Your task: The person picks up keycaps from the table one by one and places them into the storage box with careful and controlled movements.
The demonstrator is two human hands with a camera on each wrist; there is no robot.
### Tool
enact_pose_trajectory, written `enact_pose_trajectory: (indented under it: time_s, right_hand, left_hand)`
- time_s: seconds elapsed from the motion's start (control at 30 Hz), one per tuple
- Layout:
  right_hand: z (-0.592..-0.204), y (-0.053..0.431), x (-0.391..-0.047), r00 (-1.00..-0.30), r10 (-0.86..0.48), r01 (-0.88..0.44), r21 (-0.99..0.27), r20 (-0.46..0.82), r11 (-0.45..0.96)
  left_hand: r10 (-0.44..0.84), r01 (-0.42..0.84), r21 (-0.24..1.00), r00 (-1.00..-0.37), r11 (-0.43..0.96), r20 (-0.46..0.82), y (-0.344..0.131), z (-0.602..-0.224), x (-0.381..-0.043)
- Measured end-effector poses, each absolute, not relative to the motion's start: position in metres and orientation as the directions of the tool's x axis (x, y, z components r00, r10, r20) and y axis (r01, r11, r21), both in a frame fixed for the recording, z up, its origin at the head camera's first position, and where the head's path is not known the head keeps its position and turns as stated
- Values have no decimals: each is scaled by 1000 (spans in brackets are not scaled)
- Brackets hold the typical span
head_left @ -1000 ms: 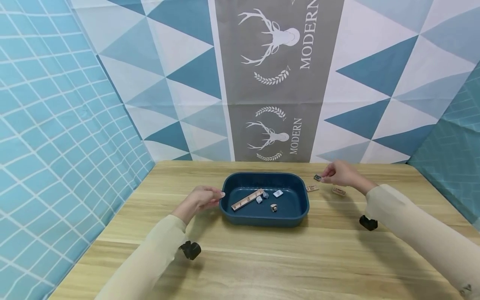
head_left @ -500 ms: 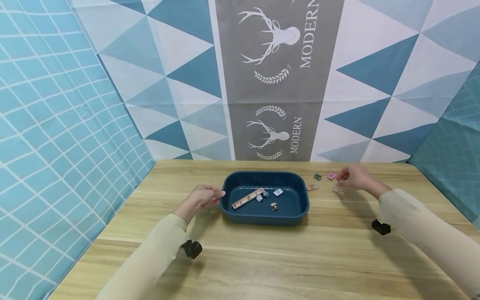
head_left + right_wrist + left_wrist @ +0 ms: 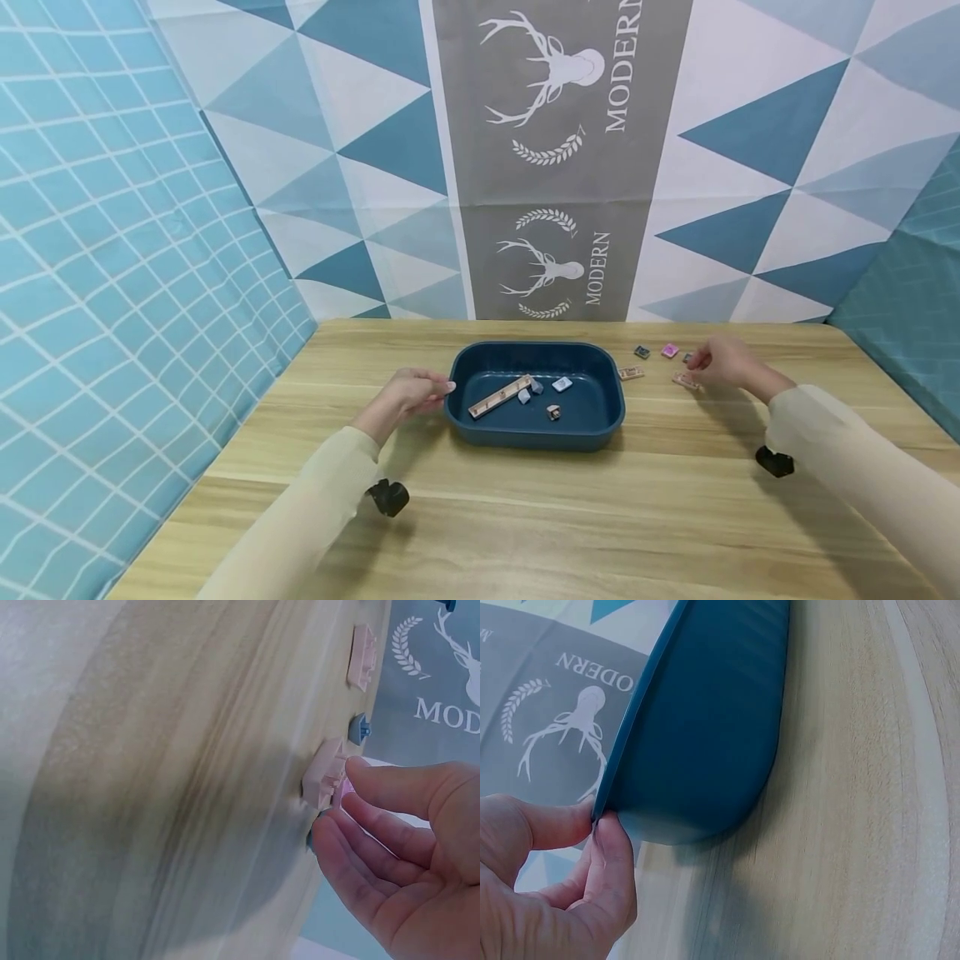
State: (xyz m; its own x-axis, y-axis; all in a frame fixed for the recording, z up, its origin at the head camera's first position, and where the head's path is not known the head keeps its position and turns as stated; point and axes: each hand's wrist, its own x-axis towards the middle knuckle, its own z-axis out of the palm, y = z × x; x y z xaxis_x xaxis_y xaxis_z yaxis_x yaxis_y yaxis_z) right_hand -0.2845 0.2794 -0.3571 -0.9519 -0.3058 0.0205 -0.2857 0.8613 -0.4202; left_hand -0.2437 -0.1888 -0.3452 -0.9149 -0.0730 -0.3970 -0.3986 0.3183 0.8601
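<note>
In the left wrist view my left hand (image 3: 562,885) pinches the rim of a dark blue basin (image 3: 697,727) between thumb and fingers. The basin (image 3: 536,440) stands on the table in the head view. My right hand (image 3: 726,363) is over a group of small keycaps to its right. In the right wrist view, thumb and fingers are parted, the thumb tip right at a long pale pink keycap (image 3: 322,776) with its underside stems showing. A blue keycap (image 3: 313,829) is partly hidden behind the fingertips. The bright pink keycap (image 3: 670,351) and a dark keycap (image 3: 642,352) lie left of the hand.
Inside the basin lie a long keycap (image 3: 498,397), a white keycap (image 3: 562,384) and several smaller pieces. Another pale pink keycap (image 3: 631,372) lies close to the basin's right side. Patterned cloth (image 3: 405,167) stands behind the wooden table (image 3: 525,517).
My right hand has moved right, away from the dark keycap, uncovering the bright pink keycap and then a small blue one. My left hand stays on the basin's rim. The head view shifts slightly.
</note>
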Motion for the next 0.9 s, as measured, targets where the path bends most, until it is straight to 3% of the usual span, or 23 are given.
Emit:
enact_pose_trajectory:
  time_s: [0.5,0.9]
  right_hand:
    - [-365,287,-285,-959,-283,-254,-412,-9,875]
    - [-367,285,-288,-952,-303,-296,-378,44,877]
  left_hand:
    - [-110,-404,859,-914,315,-390,-186,-349,-243]
    - [-90,-413,857,-909,309,-406,-186,-344,-244]
